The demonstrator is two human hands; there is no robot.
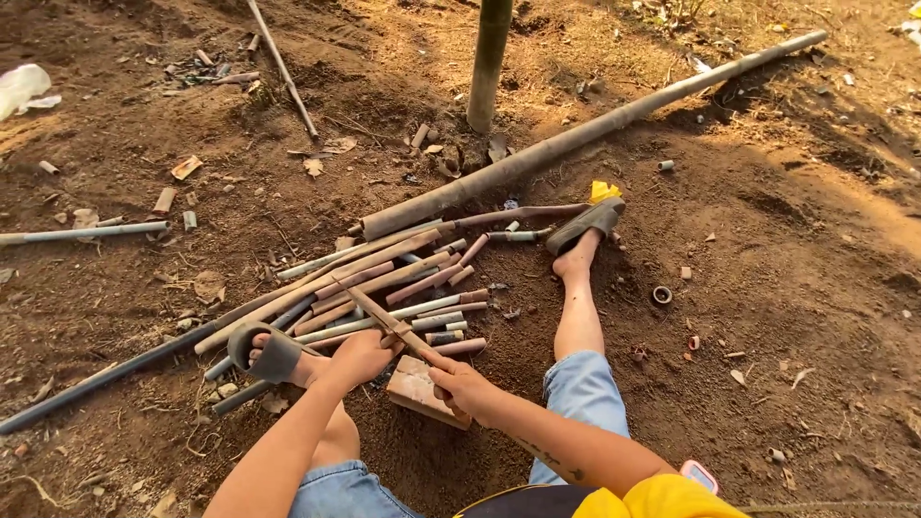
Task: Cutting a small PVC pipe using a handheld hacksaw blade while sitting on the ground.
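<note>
I sit on bare earth with my legs spread, sandals on both feet. My left hand [360, 357] and my right hand [459, 384] both grip one thin brown stick-like rod [379, 312], which slants up to the left from my hands. Its near end lies over a reddish brick [414, 388] on the ground between my knees. Just beyond lies a pile of short cut pipe pieces [403, 283], brown and grey.
A long dirty pipe [585, 134] runs diagonally from the pile to the upper right. An upright post [489, 62] stands behind it. A dark pipe [96, 379] lies at the left, and small pipe rings [661, 294] lie scattered on the right.
</note>
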